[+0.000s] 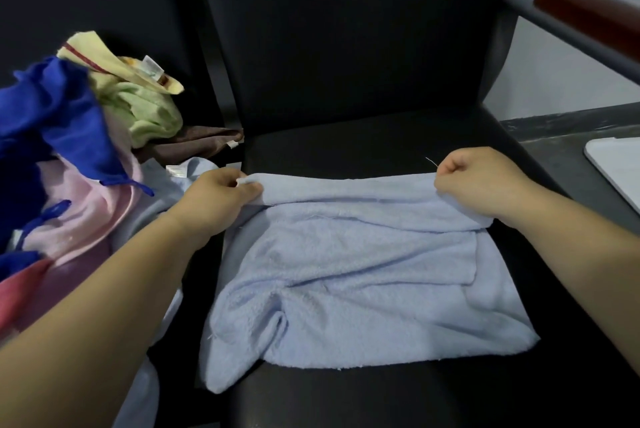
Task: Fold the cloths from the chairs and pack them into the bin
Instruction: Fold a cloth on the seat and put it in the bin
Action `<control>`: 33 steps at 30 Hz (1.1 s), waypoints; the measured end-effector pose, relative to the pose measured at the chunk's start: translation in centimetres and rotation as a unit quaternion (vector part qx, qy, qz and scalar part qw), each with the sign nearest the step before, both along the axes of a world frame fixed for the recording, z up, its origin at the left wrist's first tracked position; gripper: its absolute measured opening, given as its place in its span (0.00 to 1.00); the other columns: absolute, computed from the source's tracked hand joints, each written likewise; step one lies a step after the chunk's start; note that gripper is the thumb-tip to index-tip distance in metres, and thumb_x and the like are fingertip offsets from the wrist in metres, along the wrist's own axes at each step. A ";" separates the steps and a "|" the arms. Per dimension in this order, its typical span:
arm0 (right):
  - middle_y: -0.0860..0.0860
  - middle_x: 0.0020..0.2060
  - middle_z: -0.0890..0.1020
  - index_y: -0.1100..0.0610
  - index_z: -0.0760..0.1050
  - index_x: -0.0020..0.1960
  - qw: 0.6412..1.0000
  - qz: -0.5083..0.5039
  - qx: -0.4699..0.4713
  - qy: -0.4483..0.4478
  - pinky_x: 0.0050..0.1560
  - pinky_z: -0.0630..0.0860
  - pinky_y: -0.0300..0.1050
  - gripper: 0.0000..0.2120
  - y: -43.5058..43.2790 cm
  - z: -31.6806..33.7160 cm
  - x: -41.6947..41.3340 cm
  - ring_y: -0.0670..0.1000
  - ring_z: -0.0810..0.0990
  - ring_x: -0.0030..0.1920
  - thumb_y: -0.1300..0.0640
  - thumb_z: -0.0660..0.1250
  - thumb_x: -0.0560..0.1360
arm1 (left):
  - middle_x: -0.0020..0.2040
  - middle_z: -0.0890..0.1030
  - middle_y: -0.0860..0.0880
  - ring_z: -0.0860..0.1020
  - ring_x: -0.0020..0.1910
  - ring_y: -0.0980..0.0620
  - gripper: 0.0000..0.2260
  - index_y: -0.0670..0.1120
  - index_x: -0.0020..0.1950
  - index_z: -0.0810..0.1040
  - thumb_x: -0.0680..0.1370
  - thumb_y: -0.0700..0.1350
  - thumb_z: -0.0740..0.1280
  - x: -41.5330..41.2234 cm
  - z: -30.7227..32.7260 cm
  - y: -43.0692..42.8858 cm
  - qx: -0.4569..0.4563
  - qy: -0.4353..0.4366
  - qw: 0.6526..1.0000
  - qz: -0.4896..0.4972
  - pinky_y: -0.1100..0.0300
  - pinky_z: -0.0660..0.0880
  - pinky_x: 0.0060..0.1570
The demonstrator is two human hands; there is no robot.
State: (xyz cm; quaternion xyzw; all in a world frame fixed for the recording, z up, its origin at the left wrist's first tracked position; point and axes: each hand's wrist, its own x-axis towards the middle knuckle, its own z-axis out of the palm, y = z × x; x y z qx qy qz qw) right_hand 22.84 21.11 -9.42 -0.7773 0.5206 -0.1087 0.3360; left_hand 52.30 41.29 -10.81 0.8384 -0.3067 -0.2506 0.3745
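Pinching the far edge of the light blue cloth (346,271), the left hand (221,197) and the right hand (474,185) each had fingers curled tight on a corner. The cloth lay wrinkled on the black chair seat (346,143), spread between them and toward the person. I judged the folding barely started. Just beyond the left hand sat a heap of unfolded cloths (86,157), and no bin showed.
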 end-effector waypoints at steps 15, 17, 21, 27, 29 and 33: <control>0.48 0.44 0.81 0.51 0.79 0.49 0.999 -0.010 -0.050 -0.002 0.39 0.72 0.41 0.07 -0.6 -1.0 -0.2 0.48 0.79 0.45 0.63 0.70 0.74 | 0.38 0.79 0.44 0.75 0.38 0.48 0.09 0.46 0.40 0.75 0.80 0.47 0.66 0.2 -1.4 -0.8 0.031 -0.141 0.988 0.052 0.55 0.67 0.35; 0.49 0.43 0.81 0.54 0.79 0.46 0.998 -0.029 -0.062 0.002 0.38 0.72 0.42 0.05 -0.8 -1.4 -0.2 0.50 0.79 0.45 0.62 0.70 0.74 | 0.38 0.78 0.47 0.73 0.37 0.51 0.08 0.48 0.41 0.73 0.80 0.46 0.65 0.3 -1.6 -0.5 0.025 -0.174 0.982 0.062 0.54 0.65 0.36; 0.49 0.43 0.81 0.53 0.78 0.47 0.996 -0.040 -0.073 0.012 0.39 0.72 0.43 0.03 -0.9 -1.7 -0.1 0.50 0.79 0.44 0.60 0.70 0.76 | 0.38 0.78 0.47 0.73 0.36 0.50 0.07 0.47 0.44 0.71 0.81 0.46 0.64 0.6 -2.1 -0.5 0.035 -0.204 0.977 0.058 0.54 0.66 0.39; 0.51 0.41 0.81 0.54 0.78 0.46 0.995 -0.057 -0.074 0.014 0.38 0.72 0.44 0.02 -1.1 -1.7 0.0 0.52 0.79 0.42 0.60 0.68 0.75 | 0.40 0.79 0.46 0.76 0.40 0.45 0.04 0.50 0.49 0.70 0.81 0.48 0.62 1.2 -3.0 -0.6 0.032 -0.217 0.974 0.051 0.53 0.69 0.44; 0.51 0.40 0.81 0.55 0.78 0.45 0.994 -0.064 -0.082 0.013 0.37 0.72 0.44 0.01 -1.1 -1.8 -0.1 0.53 0.79 0.42 0.60 0.68 0.75 | 0.42 0.79 0.46 0.76 0.42 0.43 0.03 0.51 0.50 0.71 0.81 0.48 0.63 1.2 -3.1 -0.6 0.036 -0.222 0.973 0.042 0.53 0.69 0.44; 0.51 0.42 0.81 0.55 0.79 0.47 0.995 -0.058 -0.071 0.023 0.38 0.73 0.44 0.02 -1.3 -1.7 0.0 0.52 0.79 0.44 0.61 0.69 0.74 | 0.46 0.79 0.45 0.75 0.45 0.42 0.03 0.48 0.52 0.72 0.81 0.46 0.65 0.9 -3.2 -0.8 0.067 -0.227 0.972 0.003 0.54 0.69 0.45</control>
